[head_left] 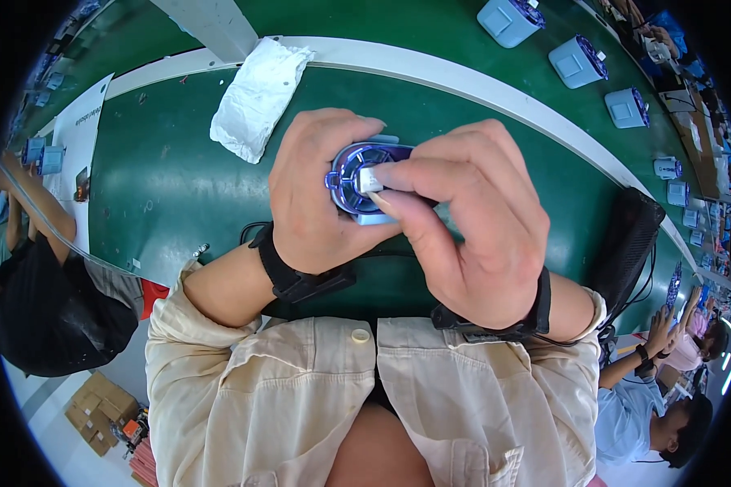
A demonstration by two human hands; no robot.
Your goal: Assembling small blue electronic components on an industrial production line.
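A small light blue housing with a shiny purple-blue ring on top (pixel 347 183) is held upright over the green table in front of me. My left hand (pixel 310 199) is closed round its left side, thumb and fingers along the body. From the right, my right hand (pixel 489 223) reaches over the ring and pinches a small white piece (pixel 369 180) between thumb and index finger. That piece is at the ring's opening; whether it is attached inside, I cannot tell. Most of the housing's body is hidden by my hands. Both wrists wear black straps.
A crumpled white plastic bag (pixel 261 99) lies on the green table (pixel 170 178) ahead of me, against a white rail (pixel 430 71). Beyond it several similar blue units (pixel 577 63) stand in a row. A black mesh pouch (pixel 627 239) with cables lies at right. People work on both sides.
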